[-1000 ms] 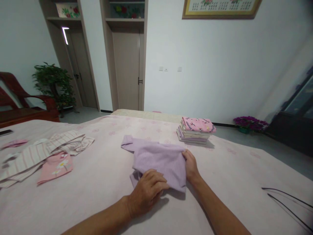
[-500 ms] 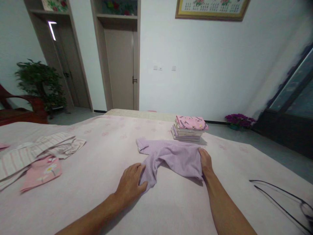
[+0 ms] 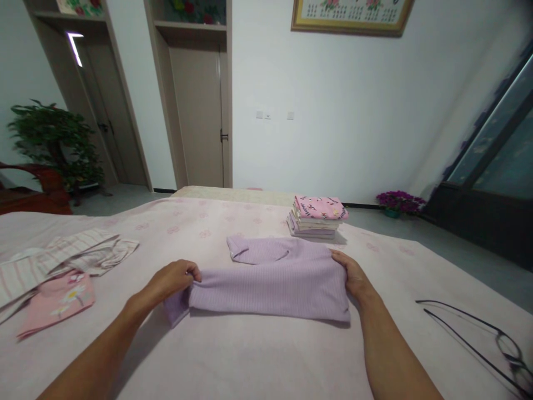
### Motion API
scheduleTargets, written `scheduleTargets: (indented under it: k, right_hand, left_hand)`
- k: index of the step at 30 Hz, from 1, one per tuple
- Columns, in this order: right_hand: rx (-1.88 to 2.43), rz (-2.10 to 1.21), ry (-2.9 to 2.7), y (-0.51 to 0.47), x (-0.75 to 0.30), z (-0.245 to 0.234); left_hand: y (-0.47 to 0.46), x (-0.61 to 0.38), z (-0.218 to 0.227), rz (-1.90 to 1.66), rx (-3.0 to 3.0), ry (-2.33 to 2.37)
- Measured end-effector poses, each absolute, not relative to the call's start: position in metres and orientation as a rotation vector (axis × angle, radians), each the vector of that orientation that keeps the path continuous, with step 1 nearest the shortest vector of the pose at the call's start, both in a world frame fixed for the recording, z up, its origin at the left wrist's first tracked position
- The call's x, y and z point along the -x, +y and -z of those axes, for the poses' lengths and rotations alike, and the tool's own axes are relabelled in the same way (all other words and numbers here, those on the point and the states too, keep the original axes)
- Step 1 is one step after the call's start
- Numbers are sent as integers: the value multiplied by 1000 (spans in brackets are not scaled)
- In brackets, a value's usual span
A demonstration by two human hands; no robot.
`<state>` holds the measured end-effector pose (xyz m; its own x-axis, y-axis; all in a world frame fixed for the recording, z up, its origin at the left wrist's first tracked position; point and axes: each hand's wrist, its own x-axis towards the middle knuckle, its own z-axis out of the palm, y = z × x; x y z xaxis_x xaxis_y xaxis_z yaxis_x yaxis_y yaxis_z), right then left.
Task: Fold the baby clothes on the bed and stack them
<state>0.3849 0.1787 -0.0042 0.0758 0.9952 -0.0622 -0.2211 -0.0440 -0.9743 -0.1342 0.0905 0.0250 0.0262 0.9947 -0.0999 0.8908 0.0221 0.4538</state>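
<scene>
A lilac ribbed garment, which looks like a child's shirt [image 3: 266,291], lies stretched sideways across the bed in front of me. My left hand [image 3: 177,280] is closed on its left end, thumb and fingers pinching the cloth, and a small flap hangs below the hand. At the other end, my right hand [image 3: 352,275] grips the edge, its thumb side resting on the fabric. Behind the near panel shows a curved neckline and one short sleeve. Just beyond the shirt stands a stack of folded clothes [image 3: 316,219] with a pink printed piece on top.
Striped clothing [image 3: 54,258] and a pink garment with daisies [image 3: 58,303] lie at the left on the pale pink bedspread [image 3: 250,361]. Black-framed glasses [image 3: 470,328] rest near my right forearm. Beyond the bed are a potted plant [image 3: 54,144] and purple flowers [image 3: 400,203].
My left hand has moved left and slightly up, pulling the bunched shirt out into a long flat panel. My right hand stays on the right edge. The view has turned slightly right.
</scene>
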Motion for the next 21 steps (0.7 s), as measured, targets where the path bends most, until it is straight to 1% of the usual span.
scheduleTargets:
  k: [3, 6, 8, 10, 12, 14, 21]
  right_hand:
    - [1257, -1283, -872, 178, -394, 6]
    - [1406, -1134, -875, 177, -390, 9]
    - [1439, -1026, -1041, 176, -381, 7]
    - [1393, -975, -1334, 175, -369, 0]
    - [1322, -978, -1603, 174, -358, -8]
    - [1286, -1023, -1756, 173, -348, -14]
    - [1219, -1138, -2016, 165, -317, -14]
  left_hand:
    - [98, 161, -19, -299, -1908, 1827]
    - [102, 170, -11, -335, -1888, 1823]
    - [105, 168, -8, -422, -1890, 1889]
    - [105, 160, -7, -532, -1901, 1961]
    - [105, 147, -8, -620, -1908, 2003]
    - [106, 130, -10, -674, -1917, 2010]
    - [138, 61, -11, -732, -2021, 2046]
